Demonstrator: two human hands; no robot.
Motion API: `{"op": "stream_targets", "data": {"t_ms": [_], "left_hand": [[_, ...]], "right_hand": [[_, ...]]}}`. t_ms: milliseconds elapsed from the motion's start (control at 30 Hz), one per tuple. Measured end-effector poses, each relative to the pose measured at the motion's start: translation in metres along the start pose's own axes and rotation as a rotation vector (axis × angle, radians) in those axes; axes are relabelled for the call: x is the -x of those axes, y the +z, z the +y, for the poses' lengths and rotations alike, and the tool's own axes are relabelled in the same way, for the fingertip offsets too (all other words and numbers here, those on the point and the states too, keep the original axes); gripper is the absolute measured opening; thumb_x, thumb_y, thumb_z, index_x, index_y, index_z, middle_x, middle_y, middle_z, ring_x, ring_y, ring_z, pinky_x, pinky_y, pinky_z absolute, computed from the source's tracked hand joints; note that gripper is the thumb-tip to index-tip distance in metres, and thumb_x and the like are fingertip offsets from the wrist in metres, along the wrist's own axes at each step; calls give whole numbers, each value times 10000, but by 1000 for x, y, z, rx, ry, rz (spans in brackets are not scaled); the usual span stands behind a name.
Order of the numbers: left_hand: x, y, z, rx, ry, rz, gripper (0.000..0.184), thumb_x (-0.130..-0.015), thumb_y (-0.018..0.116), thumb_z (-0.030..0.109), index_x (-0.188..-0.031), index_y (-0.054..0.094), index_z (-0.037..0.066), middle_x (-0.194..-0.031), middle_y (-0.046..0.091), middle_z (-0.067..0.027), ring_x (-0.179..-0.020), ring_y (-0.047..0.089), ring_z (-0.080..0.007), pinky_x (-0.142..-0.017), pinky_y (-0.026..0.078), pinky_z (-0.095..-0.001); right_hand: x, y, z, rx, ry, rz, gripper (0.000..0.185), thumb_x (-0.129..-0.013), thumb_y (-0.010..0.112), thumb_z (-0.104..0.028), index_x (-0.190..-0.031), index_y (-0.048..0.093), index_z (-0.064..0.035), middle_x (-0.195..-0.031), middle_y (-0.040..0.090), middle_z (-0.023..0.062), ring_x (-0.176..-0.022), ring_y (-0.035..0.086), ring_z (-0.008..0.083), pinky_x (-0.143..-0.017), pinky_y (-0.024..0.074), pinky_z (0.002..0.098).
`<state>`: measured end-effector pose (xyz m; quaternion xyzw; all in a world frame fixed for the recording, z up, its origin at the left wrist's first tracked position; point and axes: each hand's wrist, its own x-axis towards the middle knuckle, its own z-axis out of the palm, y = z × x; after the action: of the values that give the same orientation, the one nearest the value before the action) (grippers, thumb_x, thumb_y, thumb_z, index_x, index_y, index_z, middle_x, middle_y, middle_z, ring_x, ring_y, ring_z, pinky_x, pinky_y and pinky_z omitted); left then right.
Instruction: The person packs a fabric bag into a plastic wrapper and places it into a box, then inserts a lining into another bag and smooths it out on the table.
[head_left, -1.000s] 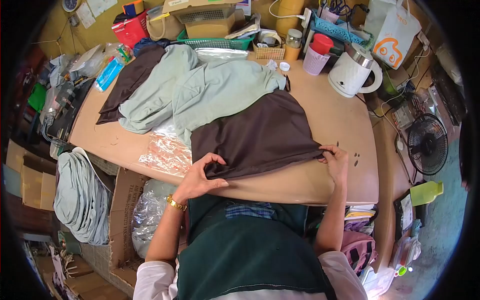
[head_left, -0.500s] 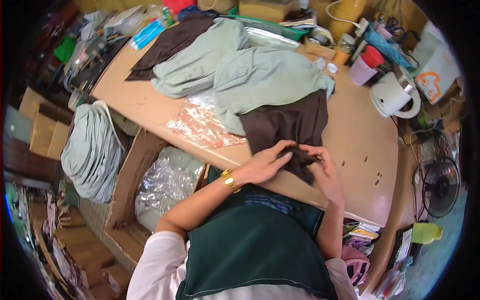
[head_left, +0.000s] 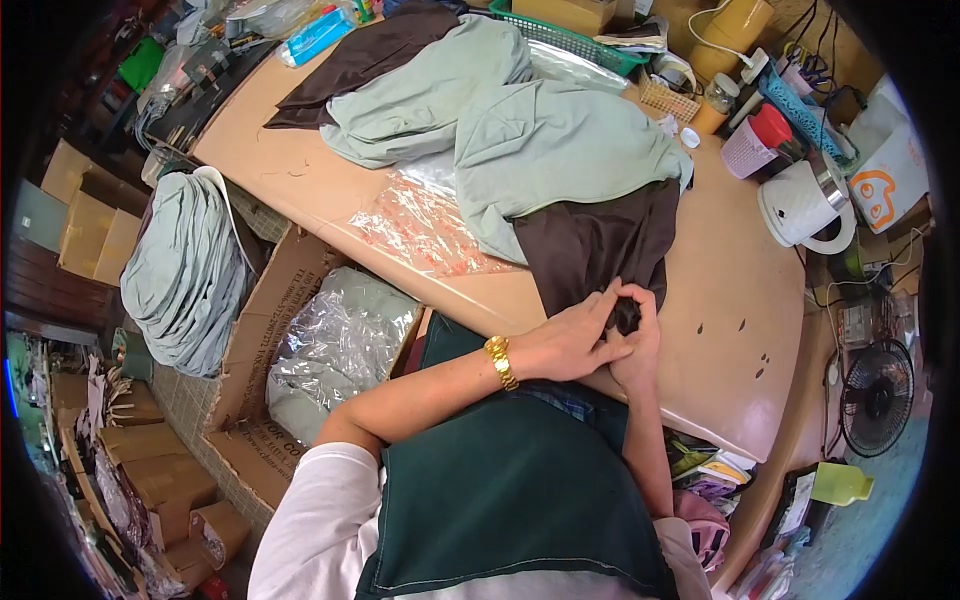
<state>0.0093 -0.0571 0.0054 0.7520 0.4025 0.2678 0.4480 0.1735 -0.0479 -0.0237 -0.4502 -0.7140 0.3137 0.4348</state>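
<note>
Dark brown cloth [head_left: 590,240] hangs toward the table's front edge, its end bunched between my two hands. My left hand [head_left: 570,345], below a gold watch, presses its fingers together against the bunched end. Curled around the same gathered end is my right hand [head_left: 640,335], touching the left one. The brown cloth comes out from under a pale green garment [head_left: 560,150] that lies crumpled across the table. A second brown part [head_left: 370,65] spreads out at the upper left.
On the tan table [head_left: 730,340] lies a clear plastic bag [head_left: 430,225]. A white kettle [head_left: 795,210] and pink cup [head_left: 750,150] stand at the right. Left of me are a cardboard box [head_left: 255,350] with wrapped garments and a pale green cloth pile [head_left: 185,275]. A fan [head_left: 878,398] is far right.
My hands have come together from opposite ends of the brown cloth's edge, which was spread flat and is now gathered between them. The view has shifted, moving the table contents rightward and up.
</note>
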Motion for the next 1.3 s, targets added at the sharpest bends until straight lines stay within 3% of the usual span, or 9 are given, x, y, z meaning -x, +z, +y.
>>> {"op": "stream_targets", "data": {"t_ms": [67,200,233,400,633,900,1033,1200,1300], "left_hand": [[9,-10,17,-204,18,-1,585,-891,633,230,-1332,391,-67,-1092,582,-276,-908,601,-439,-774,492,-450],[6,-63,27,-315,139,323,218,-860,631,126,-1045,627,12,-905,619,-182,-849,614,-385,-737,496,-434],[-2,-74,20,-379,192,495,142,-841,640,98,-965,663,32,-873,618,-164,-843,615,-368,-729,495,-430],[-39,-68,-21,-492,131,384,247,-746,741,106,-941,605,39,-903,605,-150,-823,619,-351,-722,493,-422],[-55,-46,-44,-636,-6,442,226,-741,714,72,-927,590,36,-916,583,-152,-827,613,-357,-745,508,-436],[-57,-55,-39,-1015,-43,234,208,-721,666,41,-906,595,-23,-909,598,-177,-844,626,-359,-717,536,-423],[-68,-77,-28,-965,55,302,130,-775,635,75,-862,580,-5,-826,598,-166,-775,633,-346,-682,529,-439],[-60,-92,72,-879,514,478,154,-751,638,56,-893,580,63,-959,591,-94,-822,581,-298,-753,483,-400],[-41,-73,115,-795,745,211,174,-716,615,91,-879,559,109,-1250,584,-85,-1228,526,-286,-1064,363,-503]], "right_hand": [[9,-5,-9,-132,206,23,381,-783,567,133,-1124,554,-34,-1023,599,103,-974,600,186,-832,477,294],[31,-22,-26,-116,239,13,299,-780,605,101,-1040,583,-46,-1007,577,62,-939,582,145,-864,470,335],[35,-32,-34,156,119,-76,293,-749,621,93,-1004,602,-51,-1079,589,91,-1034,567,226,-944,420,392],[56,-29,-39,641,7,11,299,-671,650,77,-931,622,-68,-1276,548,147,-1252,428,435,-1076,272,552],[65,-36,-15,359,-11,90,295,-668,616,127,-916,606,-33,-1148,577,148,-1103,527,372,-948,430,444],[59,-36,-29,124,38,205,233,-733,607,132,-921,595,-5,-1088,582,174,-1002,594,314,-854,473,358],[48,-34,-41,-4,-69,272,236,-747,596,126,-943,593,-5,-1094,587,202,-1016,603,312,-850,471,331],[-5,-25,-57,-144,-253,223,250,-760,621,98,-983,575,-7,-1132,583,201,-1061,580,280,-897,446,331],[-54,-18,-63,27,-436,184,290,-753,621,61,-1032,581,-7,-1131,597,214,-1072,589,314,-903,459,348]]}}
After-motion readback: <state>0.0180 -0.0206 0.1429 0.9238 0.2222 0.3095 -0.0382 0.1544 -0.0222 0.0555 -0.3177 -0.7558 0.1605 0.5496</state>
